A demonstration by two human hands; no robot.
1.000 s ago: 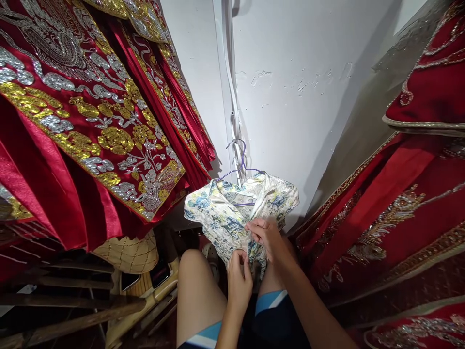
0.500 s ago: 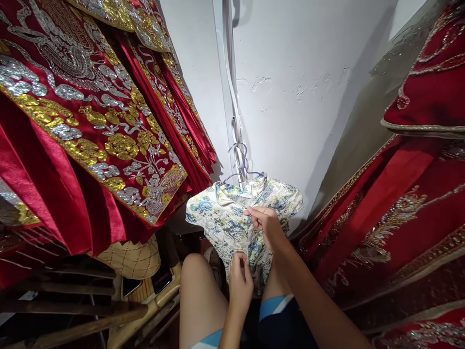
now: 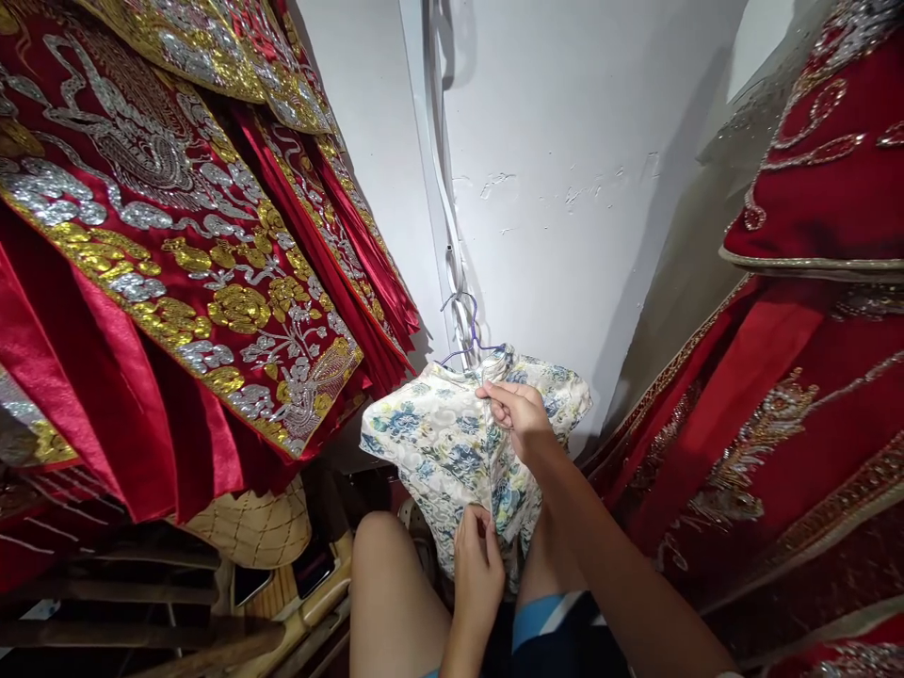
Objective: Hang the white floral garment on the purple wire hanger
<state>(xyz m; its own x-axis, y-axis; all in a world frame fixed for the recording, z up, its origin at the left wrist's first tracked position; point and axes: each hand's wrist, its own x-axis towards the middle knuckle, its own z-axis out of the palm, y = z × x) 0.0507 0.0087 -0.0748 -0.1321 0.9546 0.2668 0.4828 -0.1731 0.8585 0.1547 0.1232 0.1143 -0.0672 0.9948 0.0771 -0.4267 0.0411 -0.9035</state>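
Note:
A white short-sleeved top [image 3: 416, 428] with a blue, green and yellow floral print hangs on a thin purple wire hanger [image 3: 474, 320]. A straight seam or opening runs down its middle. My right hand [image 3: 519, 410] is closed at the upper end of this line, thumb and finger pinched just under the collar. Whether a small zip pull sits in that pinch is hidden. Lower down, my left hand [image 3: 478, 551] pinches the fabric beside the same line. The garment's lower end drops between my knees, partly out of sight.
The hanger hooks onto a white strap [image 3: 452, 217] against a pale wall [image 3: 565, 113]. Red garments with gold and silver sequins [image 3: 240, 306] hang at left, beaded red ones [image 3: 798, 358] at right. A bamboo chair [image 3: 311, 612] holds a woven tan bag [image 3: 250, 527] and dark phone-like objects.
My right hand has moved up the middle line toward the neck. The collar, spread apart before, now sits closer together. My left hand keeps its pinch and shifts slightly right in view.

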